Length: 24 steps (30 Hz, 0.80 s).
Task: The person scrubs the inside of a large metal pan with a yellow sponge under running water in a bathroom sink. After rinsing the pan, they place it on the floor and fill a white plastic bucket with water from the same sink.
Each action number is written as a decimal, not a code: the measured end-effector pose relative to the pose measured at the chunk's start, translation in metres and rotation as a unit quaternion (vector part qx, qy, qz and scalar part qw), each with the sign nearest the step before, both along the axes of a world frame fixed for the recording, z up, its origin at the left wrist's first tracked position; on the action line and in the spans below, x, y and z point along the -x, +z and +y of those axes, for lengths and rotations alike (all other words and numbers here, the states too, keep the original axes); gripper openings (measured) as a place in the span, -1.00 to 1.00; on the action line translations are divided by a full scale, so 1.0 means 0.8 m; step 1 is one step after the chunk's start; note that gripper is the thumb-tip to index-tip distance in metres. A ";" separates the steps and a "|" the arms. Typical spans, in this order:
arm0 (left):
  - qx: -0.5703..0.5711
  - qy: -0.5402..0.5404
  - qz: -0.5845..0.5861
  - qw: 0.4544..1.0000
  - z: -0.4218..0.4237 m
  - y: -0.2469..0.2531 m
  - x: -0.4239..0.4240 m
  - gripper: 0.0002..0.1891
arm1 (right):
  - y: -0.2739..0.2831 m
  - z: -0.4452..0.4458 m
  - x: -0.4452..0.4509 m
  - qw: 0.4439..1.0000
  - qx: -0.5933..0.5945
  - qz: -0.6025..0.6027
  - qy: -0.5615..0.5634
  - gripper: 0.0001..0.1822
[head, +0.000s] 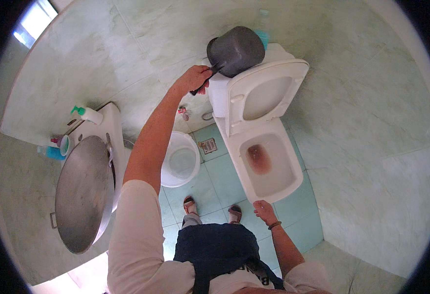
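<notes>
My left hand [198, 79] grips the black handle of a dark grey saucepan-shaped dipper [238, 51], which is at the cistern of a white toilet [218, 99]. Whether the dipper rests on the cistern I cannot tell. The lid and seat [268, 93] stand raised. Reddish-brown liquid or staining shows at the bottom of the toilet bowl [273, 180]. My right hand [264, 212] is at the front rim of the bowl, its fingers curled; whether it holds anything is unclear. A white bucket [181, 160] with what looks like water stands on the floor, beyond my left forearm.
At the left, a large metal wok [84, 194] leans over a white washbasin [106, 114]. A pump bottle [90, 114], a small cup [66, 145] and a blue bottle [53, 152] are beside it. A floor drain [208, 146] lies between bucket and toilet; a red-handled tap [183, 111] is on the wall.
</notes>
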<state>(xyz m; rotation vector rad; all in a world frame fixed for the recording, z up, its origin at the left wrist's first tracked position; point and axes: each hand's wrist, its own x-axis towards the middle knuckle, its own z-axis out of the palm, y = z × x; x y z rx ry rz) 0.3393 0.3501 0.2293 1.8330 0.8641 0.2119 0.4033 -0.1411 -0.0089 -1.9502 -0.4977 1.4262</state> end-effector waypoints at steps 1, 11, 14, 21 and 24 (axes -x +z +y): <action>0.014 -0.007 0.003 1.000 0.007 -0.003 -0.010 -0.73 | 0.003 -0.006 0.000 1.000 0.002 0.002 -0.007 -0.61; -0.385 -0.114 0.134 0.906 0.082 -0.089 -0.052 -0.50 | -0.033 -0.003 0.017 0.999 0.013 -0.021 0.023 -0.65; -0.330 -0.036 0.116 0.936 0.055 -0.058 -0.063 -0.47 | -0.049 0.028 0.026 0.999 0.021 -0.005 0.028 -0.64; -0.122 0.167 -0.130 0.970 0.000 -0.124 0.089 -0.60 | -0.063 0.131 0.074 0.998 -0.019 0.026 0.052 -0.66; -0.143 0.368 -0.093 0.914 -0.072 -0.207 0.174 -0.67 | -0.106 0.173 0.101 0.996 -0.061 0.031 0.062 -0.67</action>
